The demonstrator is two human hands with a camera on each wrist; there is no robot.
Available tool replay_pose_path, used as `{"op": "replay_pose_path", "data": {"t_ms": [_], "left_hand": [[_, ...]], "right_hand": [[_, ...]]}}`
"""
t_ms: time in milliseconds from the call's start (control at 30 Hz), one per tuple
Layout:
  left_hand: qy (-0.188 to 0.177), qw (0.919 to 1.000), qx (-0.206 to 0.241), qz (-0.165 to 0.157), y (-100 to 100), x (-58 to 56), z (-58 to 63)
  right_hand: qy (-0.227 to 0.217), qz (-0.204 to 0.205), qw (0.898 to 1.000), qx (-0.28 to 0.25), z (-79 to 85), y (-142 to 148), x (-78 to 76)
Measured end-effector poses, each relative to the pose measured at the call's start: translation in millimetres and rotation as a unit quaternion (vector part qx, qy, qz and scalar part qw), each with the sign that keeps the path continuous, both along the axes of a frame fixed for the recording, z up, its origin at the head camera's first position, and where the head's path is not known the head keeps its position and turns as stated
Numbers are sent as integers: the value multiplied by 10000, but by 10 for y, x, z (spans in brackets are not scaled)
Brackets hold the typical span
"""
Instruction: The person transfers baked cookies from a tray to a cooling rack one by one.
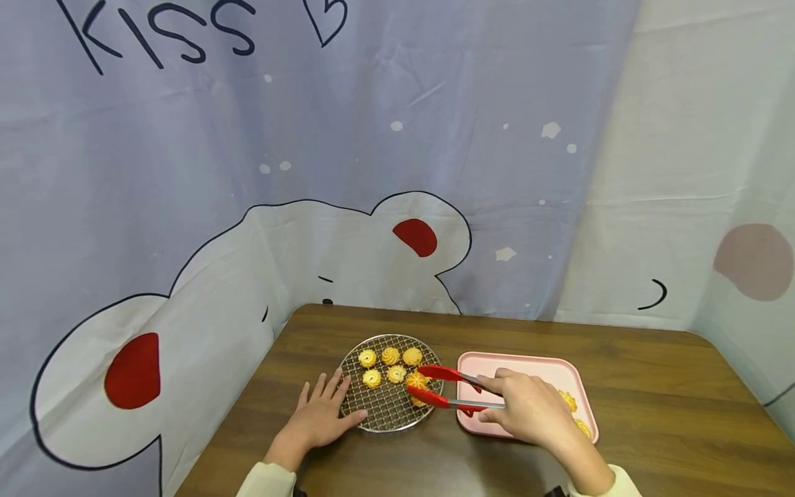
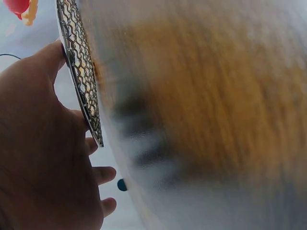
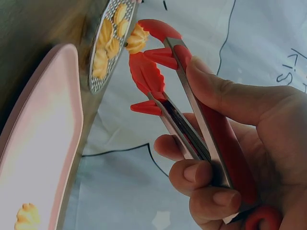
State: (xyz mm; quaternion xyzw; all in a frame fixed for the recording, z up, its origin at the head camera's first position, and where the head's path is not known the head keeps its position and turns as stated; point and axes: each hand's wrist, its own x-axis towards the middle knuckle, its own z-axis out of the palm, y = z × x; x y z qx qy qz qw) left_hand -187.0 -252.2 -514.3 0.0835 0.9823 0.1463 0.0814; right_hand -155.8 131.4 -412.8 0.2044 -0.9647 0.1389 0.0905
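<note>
My left hand [image 1: 319, 417] rests with spread fingers at the left rim of a round wire rack [image 1: 385, 414]; its thumb and fingertips touch the edge. Several golden piped cookies [image 1: 396, 374] lie on the rack. My right hand [image 1: 528, 407] grips red-tipped metal tongs [image 1: 459, 404], thumb on one arm and fingers curled around the other. The tongs' tips reach over the rack's right side, with a swirled cookie [image 3: 137, 38] between or just beyond them. Whether the tips press on it I cannot tell. Below the right hand is a pink tray [image 1: 475, 362], partly covered by it.
Two cookies [image 1: 581, 426] show at the tray's right side. The rack and tray stand side by side on a brown wooden table [image 1: 671, 407]. Behind the table hangs a printed cloth [image 1: 497, 172] with cartoon drawings.
</note>
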Motion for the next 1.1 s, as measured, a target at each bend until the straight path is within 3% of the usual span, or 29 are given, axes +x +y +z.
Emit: {"op": "replay_pose_path", "data": {"t_ms": [500,1100], "left_hand": [[34,10000,-23,3,4,23,-6],[176,9997,142,-55,-19,11,-33]], "right_hand": [[-43,313,9995,69,-113,-294,-100],[-479,268,9985,28,-206,-370,-188]]}}
